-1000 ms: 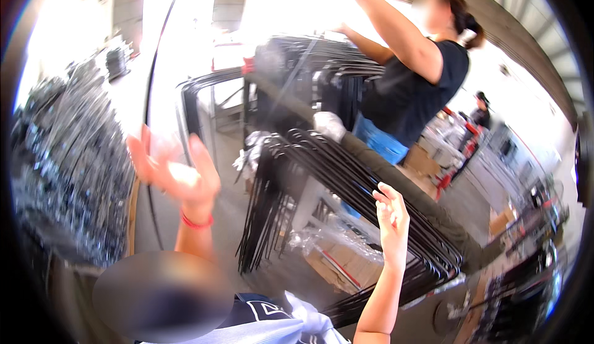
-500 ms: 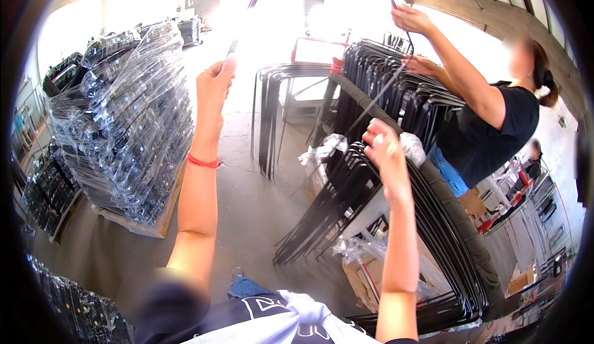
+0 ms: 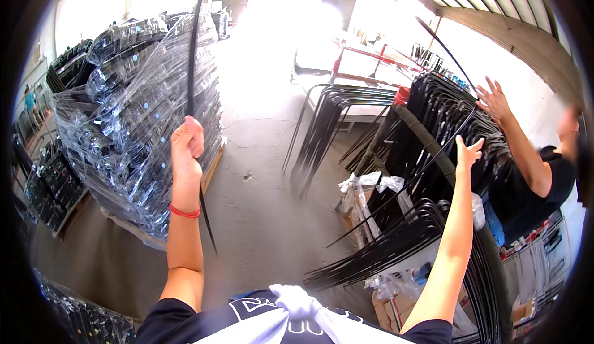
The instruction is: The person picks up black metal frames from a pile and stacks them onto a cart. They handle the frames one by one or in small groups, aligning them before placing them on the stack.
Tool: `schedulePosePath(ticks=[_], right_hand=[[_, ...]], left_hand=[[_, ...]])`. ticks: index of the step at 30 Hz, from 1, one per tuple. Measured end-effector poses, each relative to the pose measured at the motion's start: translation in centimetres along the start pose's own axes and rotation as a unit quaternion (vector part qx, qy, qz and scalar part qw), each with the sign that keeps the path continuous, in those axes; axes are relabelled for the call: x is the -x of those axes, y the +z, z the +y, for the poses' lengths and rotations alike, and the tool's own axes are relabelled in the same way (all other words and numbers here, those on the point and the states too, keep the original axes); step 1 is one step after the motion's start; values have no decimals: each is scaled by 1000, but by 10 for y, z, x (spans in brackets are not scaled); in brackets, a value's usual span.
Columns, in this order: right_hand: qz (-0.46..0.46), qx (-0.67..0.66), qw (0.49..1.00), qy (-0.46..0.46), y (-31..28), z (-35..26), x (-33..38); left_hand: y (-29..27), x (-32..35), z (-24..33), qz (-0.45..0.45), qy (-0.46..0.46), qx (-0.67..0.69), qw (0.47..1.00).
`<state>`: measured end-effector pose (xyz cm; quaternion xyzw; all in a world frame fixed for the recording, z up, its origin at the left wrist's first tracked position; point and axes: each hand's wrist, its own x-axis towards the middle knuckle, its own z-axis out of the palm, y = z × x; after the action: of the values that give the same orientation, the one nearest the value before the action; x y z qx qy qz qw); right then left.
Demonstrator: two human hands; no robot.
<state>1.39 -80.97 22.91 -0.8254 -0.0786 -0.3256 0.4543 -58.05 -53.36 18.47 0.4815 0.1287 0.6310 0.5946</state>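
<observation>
My left hand (image 3: 187, 143) is raised at the left, closed around a thin black metal tube (image 3: 195, 53). The tube runs up out of view and ends below the fist over the floor. My right hand (image 3: 468, 152) reaches forward at the right with fingers apart. Close beside it passes a bent black tube (image 3: 445, 43), coming from the top edge and slanting back down to the left; I cannot tell whether the hand touches it, or whether both lengths are one frame. A co-worker's spread hand (image 3: 494, 104) is near this bent tube.
Black tube frames (image 3: 445, 96) hang in a row on a padded rack bar (image 3: 427, 136), more (image 3: 346, 99) toward its far end. A plastic-wrapped stack (image 3: 136, 108) stands on a pallet at left. Cardboard and plastic (image 3: 396, 300) lie below the rack. The co-worker (image 3: 526, 183) stands at right.
My view has turned left. My left hand has lowered, with the tube now showing below the fist. My right hand has moved right and spread its fingers; the co-worker's raised hand has come down, open.
</observation>
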Motion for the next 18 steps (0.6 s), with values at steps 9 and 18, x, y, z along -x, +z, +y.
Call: schedulePosePath(ticks=[9,18], right_hand=[[7,-220,974,-53,97,-40,-74],[-131,-317,939,13,282,-117,-68]], left_hand=[[-97,-90,-55,-45,-37,99,993],[-131,-197,-110,-164,17,80,983]])
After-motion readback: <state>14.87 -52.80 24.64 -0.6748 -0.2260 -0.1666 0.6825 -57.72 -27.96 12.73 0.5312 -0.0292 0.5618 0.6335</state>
